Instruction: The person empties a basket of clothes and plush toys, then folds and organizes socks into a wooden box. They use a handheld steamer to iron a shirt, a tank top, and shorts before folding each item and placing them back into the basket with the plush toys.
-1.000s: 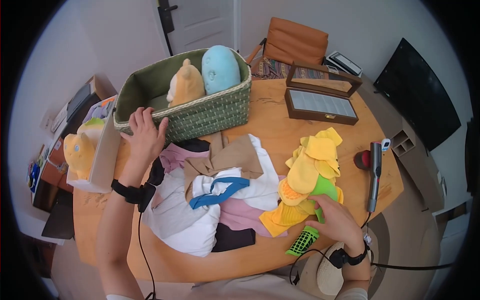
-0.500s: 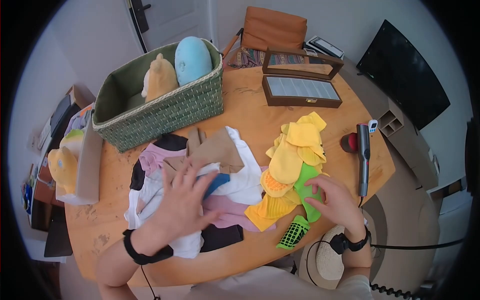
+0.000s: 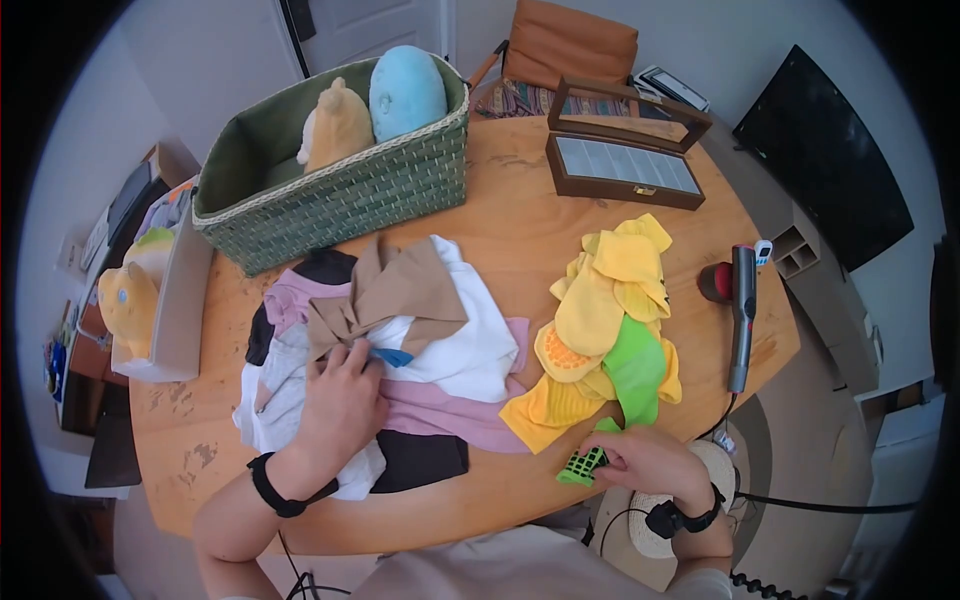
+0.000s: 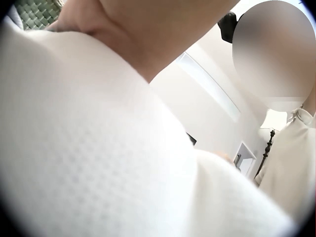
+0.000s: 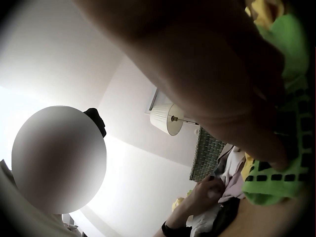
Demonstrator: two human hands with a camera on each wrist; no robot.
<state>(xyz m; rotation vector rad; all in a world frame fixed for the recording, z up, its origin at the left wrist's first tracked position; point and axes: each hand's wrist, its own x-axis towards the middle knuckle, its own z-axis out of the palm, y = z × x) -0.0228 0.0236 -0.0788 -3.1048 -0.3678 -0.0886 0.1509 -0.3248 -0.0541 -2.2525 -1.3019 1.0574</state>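
Observation:
In the head view my left hand (image 3: 347, 395) digs curled fingers into the clothes pile, gripping a white garment with blue trim (image 3: 392, 356) that it mostly covers. Brown cloth (image 3: 410, 290) lies against its fingertips, and white cloth fills much of the left wrist view. My right hand (image 3: 650, 462) pinches a green sock with a black grid (image 3: 580, 467) near the table's front edge; its thumb lies on the grid in the right wrist view. Just beyond are a plain green sock (image 3: 638, 370) and a heap of yellow socks (image 3: 590, 310).
A green woven basket (image 3: 350, 205) holding plush toys stands at the back left, beside a white box (image 3: 185, 320) with a yellow plush (image 3: 130, 305). A lidded brown case (image 3: 625, 185) stands open at the back. On the right lies a corded styling tool (image 3: 741, 320).
My left hand has come off the basket rim and down onto the clothes, over the blue-trimmed garment. My right hand has moved from the plain green sock down to the grid-patterned one.

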